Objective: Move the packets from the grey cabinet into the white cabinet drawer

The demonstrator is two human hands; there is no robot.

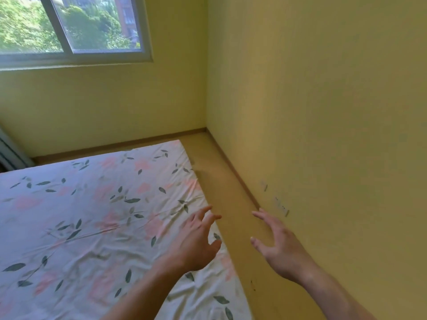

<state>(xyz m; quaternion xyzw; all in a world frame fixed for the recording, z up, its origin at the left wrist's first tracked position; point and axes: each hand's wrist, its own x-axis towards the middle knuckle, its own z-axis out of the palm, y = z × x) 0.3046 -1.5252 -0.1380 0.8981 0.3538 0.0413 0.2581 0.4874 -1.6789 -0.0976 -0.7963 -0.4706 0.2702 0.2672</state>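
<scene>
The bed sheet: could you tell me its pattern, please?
White with pink flowers and grey-green leaves, head view.

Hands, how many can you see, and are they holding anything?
2. The left hand hovers over the flowered bed sheet; the right hand hovers over the floor by the wall. Both hold nothing.

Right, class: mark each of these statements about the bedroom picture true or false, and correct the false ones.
1. Both hands are empty. True: the left hand and right hand hold nothing, fingers spread.
2. The sheet is plain blue. False: the sheet is white with pink flowers and dark leaves.
3. A window sits in the far wall. True: the window shows trees outside.
4. A grey cabinet stands beside the bed. False: no cabinet shows in this view.
5. The right hand rests on the sheet. False: it is held above the floor, between bed and wall.
</scene>
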